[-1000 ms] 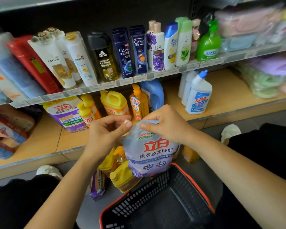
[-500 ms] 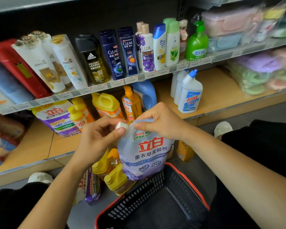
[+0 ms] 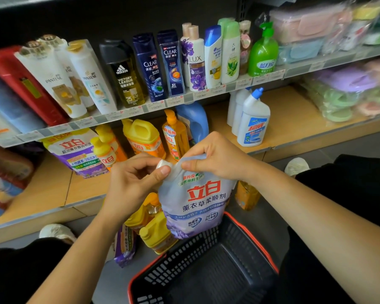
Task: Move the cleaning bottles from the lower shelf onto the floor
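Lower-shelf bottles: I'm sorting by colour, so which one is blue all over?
The blue jug at the back, behind the orange bottle; the rest are yellow, orange or white, and the white toilet cleaner has only a blue cap.

Pouch above basket

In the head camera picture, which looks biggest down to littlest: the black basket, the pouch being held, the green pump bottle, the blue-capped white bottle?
1. black basket, though it is nearest the camera
2. pouch
3. green pump bottle and white bottle look alike, so no ranking
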